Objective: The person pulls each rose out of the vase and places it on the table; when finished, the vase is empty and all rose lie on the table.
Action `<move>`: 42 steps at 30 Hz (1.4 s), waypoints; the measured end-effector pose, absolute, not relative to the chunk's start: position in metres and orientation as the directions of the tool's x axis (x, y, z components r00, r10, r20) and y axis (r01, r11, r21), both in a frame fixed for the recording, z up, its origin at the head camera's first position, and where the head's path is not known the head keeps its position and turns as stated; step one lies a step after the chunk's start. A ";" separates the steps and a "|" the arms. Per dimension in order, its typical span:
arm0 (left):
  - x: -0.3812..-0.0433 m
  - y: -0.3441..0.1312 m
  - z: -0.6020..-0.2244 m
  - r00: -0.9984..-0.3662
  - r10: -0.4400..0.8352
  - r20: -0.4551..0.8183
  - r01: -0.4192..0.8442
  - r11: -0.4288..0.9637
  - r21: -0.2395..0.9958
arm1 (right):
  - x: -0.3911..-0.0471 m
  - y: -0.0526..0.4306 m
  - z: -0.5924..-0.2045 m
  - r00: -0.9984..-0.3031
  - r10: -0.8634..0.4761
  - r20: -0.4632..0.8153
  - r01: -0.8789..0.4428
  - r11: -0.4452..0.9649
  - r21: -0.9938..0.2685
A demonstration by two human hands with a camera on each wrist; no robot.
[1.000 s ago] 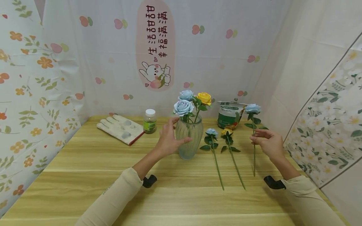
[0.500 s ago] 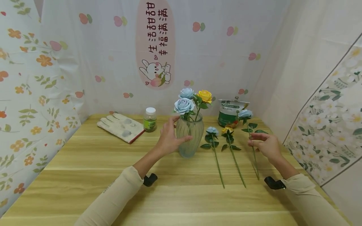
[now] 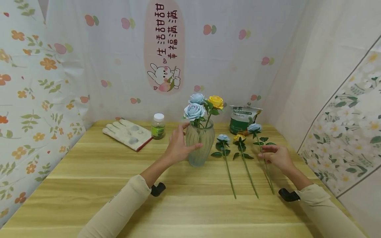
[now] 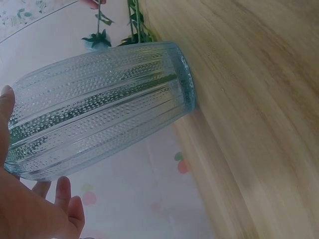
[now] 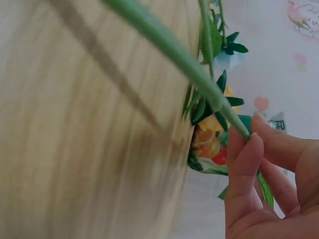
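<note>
In the head view my left hand (image 3: 179, 145) holds a ribbed clear glass vase (image 3: 200, 148), thumb across its front and fingers at its left side. The vase stands upright with two blue roses (image 3: 194, 111) and a yellow rose (image 3: 215, 102) in it. My right hand (image 3: 276, 158) pinches the green stem (image 5: 194, 72) of another blue rose (image 3: 254, 128), between thumb and fingers. That rose slants low over the table. Left of it lie a second yellow rose (image 3: 239, 137) and a shorter-looking blue rose (image 3: 223, 138), stems toward me.
A green and white pouch (image 3: 242, 118) stands behind the lying roses. Farther left are a small white-capped jar (image 3: 158, 126) and a pale work glove (image 3: 128, 134) on the wooden table (image 3: 190, 211). Printed curtains (image 3: 125, 59) close off the back and sides.
My right hand has lowered the blue rose toward the table, its head swinging left and down from upright to slanted. The left hand stays on the vase.
</note>
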State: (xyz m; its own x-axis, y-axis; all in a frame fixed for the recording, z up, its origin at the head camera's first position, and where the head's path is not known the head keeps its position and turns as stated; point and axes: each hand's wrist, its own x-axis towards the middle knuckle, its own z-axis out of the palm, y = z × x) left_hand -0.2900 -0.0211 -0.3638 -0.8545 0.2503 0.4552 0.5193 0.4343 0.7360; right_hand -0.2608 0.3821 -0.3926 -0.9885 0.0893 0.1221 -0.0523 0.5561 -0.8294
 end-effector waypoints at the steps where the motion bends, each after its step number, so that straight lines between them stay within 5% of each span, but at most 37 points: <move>1: -0.290 -0.021 -0.364 -0.855 0.249 0.455 0.519 0.433 0.737 | -0.261 0.382 -0.394 -0.988 0.095 0.120 -0.049 0.548 -0.835; 42: -0.288 -0.020 -0.364 -0.864 0.257 0.433 0.503 0.431 0.749 | -0.261 0.399 -0.408 -0.994 -0.018 -0.105 0.078 0.554 -0.829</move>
